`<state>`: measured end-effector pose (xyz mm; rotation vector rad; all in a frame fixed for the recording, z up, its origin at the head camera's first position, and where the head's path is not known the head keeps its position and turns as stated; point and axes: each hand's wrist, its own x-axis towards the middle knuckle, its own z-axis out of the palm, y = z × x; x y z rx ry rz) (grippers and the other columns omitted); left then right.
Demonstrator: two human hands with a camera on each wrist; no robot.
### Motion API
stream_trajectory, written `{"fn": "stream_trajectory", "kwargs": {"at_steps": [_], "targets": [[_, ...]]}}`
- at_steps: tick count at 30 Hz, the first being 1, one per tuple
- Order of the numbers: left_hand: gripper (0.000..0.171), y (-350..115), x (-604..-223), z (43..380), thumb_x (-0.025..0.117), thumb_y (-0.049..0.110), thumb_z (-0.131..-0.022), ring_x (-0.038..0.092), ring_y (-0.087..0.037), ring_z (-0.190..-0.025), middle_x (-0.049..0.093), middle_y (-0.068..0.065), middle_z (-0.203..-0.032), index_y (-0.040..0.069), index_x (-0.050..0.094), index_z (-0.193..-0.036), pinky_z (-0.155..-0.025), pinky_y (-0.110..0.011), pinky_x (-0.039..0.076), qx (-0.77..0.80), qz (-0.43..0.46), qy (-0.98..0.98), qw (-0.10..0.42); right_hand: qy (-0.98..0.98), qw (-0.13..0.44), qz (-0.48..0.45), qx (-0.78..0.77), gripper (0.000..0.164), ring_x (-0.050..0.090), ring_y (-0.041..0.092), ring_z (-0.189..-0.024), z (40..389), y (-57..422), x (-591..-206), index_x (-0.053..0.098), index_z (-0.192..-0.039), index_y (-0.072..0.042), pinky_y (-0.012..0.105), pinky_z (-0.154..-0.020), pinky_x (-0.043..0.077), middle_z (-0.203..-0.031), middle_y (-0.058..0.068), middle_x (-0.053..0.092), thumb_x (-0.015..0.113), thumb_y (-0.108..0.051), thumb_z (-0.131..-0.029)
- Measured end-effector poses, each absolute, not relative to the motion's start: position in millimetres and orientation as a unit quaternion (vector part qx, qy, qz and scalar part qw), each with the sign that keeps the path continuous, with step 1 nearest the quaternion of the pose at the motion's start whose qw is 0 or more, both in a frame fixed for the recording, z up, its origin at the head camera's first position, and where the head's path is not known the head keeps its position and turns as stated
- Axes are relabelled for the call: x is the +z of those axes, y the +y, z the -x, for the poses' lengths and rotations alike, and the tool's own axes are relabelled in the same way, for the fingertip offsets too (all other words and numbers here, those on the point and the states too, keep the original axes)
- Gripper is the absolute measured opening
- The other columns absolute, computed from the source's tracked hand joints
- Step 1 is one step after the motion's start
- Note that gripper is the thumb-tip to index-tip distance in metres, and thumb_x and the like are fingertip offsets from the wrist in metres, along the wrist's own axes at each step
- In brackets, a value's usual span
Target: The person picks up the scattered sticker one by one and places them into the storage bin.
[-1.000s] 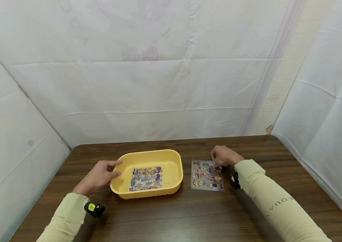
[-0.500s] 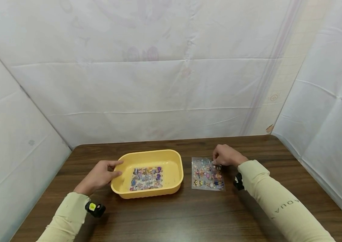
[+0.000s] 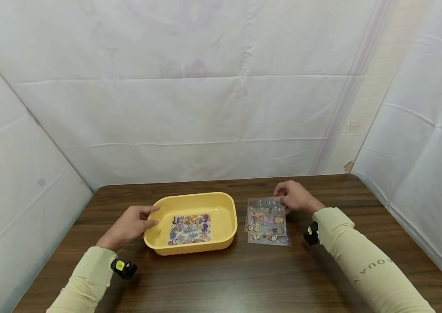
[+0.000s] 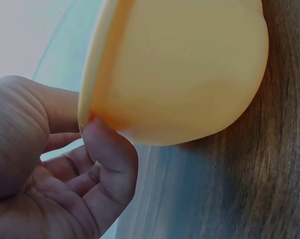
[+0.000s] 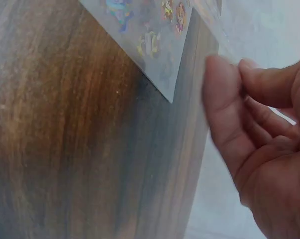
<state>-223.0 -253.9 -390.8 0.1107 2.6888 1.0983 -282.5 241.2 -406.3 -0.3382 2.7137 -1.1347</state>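
Observation:
My left hand grips the left rim of a yellow plastic basin, thumb and fingers on either side of the wall, as the left wrist view shows up close. Inside the basin lies a colourful sticker sheet. To the right, my right hand pinches the far right corner of a clear sheet of cartoon stickers. That sheet is raised, overlapping a second sticker sheet flat on the table. In the right wrist view the flat sheet shows its corner, with thumb and forefinger closed on the upper one.
The dark wood-grain table ends at a back edge close behind the basin. White patterned cloth hangs behind it and along both sides. Each wrist wears a black strap with a small camera.
My right hand has drawn the upper sticker sheet up and away from the one beneath, exposing the lower sheet's near edge. The left hand and basin have stayed put.

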Motion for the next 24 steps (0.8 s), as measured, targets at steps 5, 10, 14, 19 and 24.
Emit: {"fn": "stream_trajectory", "kwargs": {"at_steps": [5,10,14,19,24], "targets": [[0.051,-254.7,-389.9,222.6,0.066,0.013,-0.102,0.057,-0.022,-0.081,0.062,-0.02,-0.115,0.001,0.054,-0.15,-0.061,-0.032,0.053,0.374,-0.043,0.919,0.116,0.883,0.08,0.097,-0.452,0.017,0.064,0.018,-0.065,283.2,246.7,-409.4,0.073,-0.111,0.008,0.038,-0.061,0.063,-0.083,0.013,0.067,0.06,0.004,-0.101],[0.052,-254.3,-388.9,222.0,0.066,0.013,-0.102,0.059,-0.022,-0.084,0.063,-0.021,-0.116,0.0,0.054,-0.151,-0.063,-0.032,0.054,0.374,-0.044,0.919,0.116,0.856,0.086,0.083,-0.503,0.02,0.066,0.016,-0.068,283.6,250.7,-411.2,0.072,-0.114,0.012,0.036,-0.063,0.063,-0.088,0.013,0.068,0.059,0.002,-0.103],[0.052,-254.2,-388.9,221.9,0.066,0.013,-0.102,0.059,-0.022,-0.082,0.063,-0.021,-0.115,0.0,0.053,-0.151,-0.061,-0.033,0.054,0.374,-0.044,0.919,0.117,0.84,0.084,0.08,-0.53,0.023,0.068,0.016,-0.07,282.7,252.2,-409.1,0.071,-0.118,0.014,0.037,-0.065,0.064,-0.095,0.017,0.071,0.057,0.002,-0.104],[0.052,-254.3,-389.1,221.1,0.066,0.013,-0.102,0.059,-0.022,-0.082,0.063,-0.021,-0.117,0.0,0.053,-0.151,-0.062,-0.032,0.054,0.377,-0.044,0.918,0.117,0.841,0.076,0.076,-0.531,0.025,0.069,0.017,-0.069,280.2,251.9,-403.0,0.071,-0.119,0.012,0.038,-0.066,0.064,-0.102,0.019,0.07,0.056,-0.001,-0.105],[0.051,-254.1,-389.7,221.4,0.066,0.013,-0.102,0.057,-0.021,-0.078,0.062,-0.02,-0.113,0.0,0.054,-0.151,-0.06,-0.032,0.053,0.376,-0.04,0.918,0.118,0.837,0.075,0.072,-0.536,0.026,0.067,0.016,-0.069,277.8,249.7,-395.7,0.07,-0.121,0.012,0.037,-0.066,0.063,-0.099,0.015,0.067,0.055,-0.004,-0.106]]}}
